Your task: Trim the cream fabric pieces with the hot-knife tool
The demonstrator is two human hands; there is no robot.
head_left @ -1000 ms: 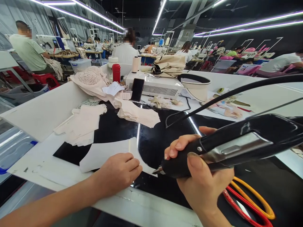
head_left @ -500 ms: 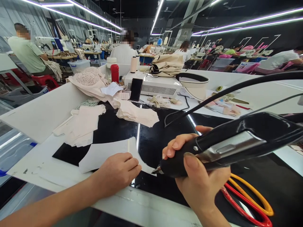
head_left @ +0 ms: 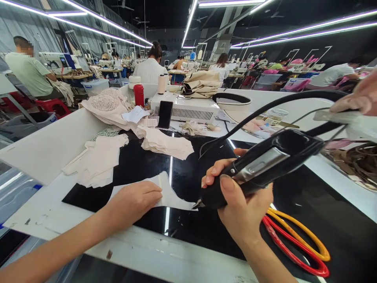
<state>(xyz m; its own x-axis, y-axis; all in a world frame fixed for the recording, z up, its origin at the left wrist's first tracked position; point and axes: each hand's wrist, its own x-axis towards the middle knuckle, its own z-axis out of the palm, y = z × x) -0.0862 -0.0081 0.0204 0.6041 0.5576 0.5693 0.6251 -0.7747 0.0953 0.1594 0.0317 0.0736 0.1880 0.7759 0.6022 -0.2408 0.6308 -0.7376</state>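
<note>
My right hand (head_left: 244,200) is closed around a black corded hand tool (head_left: 253,169) with a silver lever plate. Its pointed metal tip (head_left: 198,204) meets the narrow right end of a white, thin, curved cut piece (head_left: 169,192). My left hand (head_left: 138,202) presses on that piece from the left, its fingers together near a pale strip across it; the hand covers part of the piece. Beneath lies a shiny black work surface (head_left: 182,232). A red loop (head_left: 294,251) and an orange loop (head_left: 309,228) lie right of my right wrist.
Stacks of pale cut fabric (head_left: 166,144) lie behind, with a phone (head_left: 165,114), a red bottle (head_left: 138,95) and a vented white box (head_left: 184,108). Another person's hand (head_left: 357,98) holds clear plastic beside the black cable (head_left: 282,98). Co-workers sit at sewing machines beyond.
My left hand has shifted left along the white piece. The tool now appears farther left and smaller, its tip still at the piece's end. Another person's hand has come in at upper right.
</note>
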